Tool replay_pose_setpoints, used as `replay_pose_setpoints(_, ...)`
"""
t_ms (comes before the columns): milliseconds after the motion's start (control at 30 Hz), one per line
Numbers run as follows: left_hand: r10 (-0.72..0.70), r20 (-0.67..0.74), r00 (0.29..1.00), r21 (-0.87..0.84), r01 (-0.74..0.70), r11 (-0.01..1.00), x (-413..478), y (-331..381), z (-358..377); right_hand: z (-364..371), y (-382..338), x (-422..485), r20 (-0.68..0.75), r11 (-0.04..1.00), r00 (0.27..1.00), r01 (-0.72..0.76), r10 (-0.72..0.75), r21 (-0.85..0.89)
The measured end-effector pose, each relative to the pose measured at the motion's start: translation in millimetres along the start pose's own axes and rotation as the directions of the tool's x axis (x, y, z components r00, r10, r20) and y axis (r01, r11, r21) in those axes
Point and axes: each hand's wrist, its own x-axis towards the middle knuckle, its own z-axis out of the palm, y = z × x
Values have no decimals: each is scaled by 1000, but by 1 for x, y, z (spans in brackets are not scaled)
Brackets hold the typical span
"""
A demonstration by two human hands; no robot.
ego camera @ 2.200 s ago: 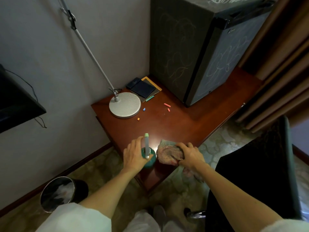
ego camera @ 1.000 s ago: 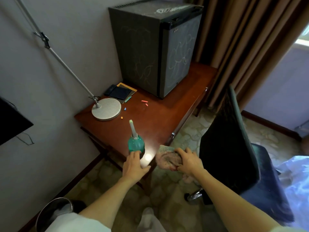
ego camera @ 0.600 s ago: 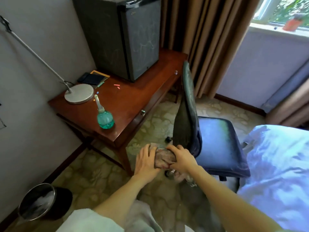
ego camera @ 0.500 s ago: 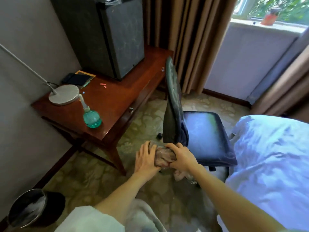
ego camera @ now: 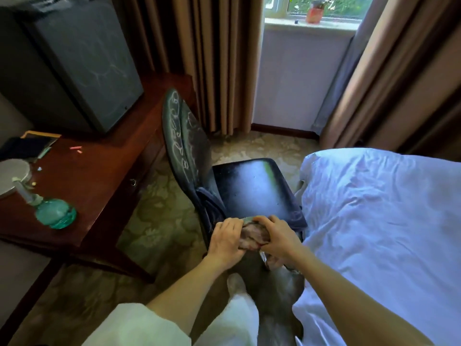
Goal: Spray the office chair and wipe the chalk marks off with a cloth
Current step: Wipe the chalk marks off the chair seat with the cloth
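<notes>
A black office chair (ego camera: pixel 252 188) stands between the desk and the bed, its backrest (ego camera: pixel 183 143) covered in white chalk scribbles. A crumpled pinkish cloth (ego camera: pixel 253 236) is held in front of the chair's near seat corner. My left hand (ego camera: pixel 225 242) grips its left side and my right hand (ego camera: pixel 277 236) grips its right side and top. A round teal spray bottle (ego camera: pixel 53 213) with a pale nozzle stands alone on the desk's near left part, apart from both hands.
A dark wooden desk (ego camera: pixel 99 176) carries a mini fridge (ego camera: pixel 74 58) with chalk marks, a lamp base (ego camera: pixel 11 176), notebooks (ego camera: pixel 27 146) and chalk pieces (ego camera: pixel 76 148). A bed with white sheets (ego camera: pixel 379 221) lies to the right. Brown curtains (ego camera: pixel 212 58) and a window (ego camera: pixel 316 8) are behind.
My left hand let go of the spray bottle on the desk and joined my right hand on the cloth. The view swung right from the desk to the chair and bed.
</notes>
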Motion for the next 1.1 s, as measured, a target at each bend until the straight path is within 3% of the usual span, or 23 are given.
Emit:
replay_pose_setpoints(200, 28, 50, 998, -11, -28, 1000, 79, 9, 30, -19, 52, 57, 14, 999, 1000, -23, 23, 34)
replay_pose_setpoints(500, -42, 167, 985, -53, 52, 997, 201, 16, 49, -68, 115, 152, 67, 1000, 998, 4, -3, -9)
replay_pose_setpoints(1100, -315, 195, 929, 1, 321, 947, 306, 4, 78, -83, 183, 281, 222, 981, 957, 195, -189, -9)
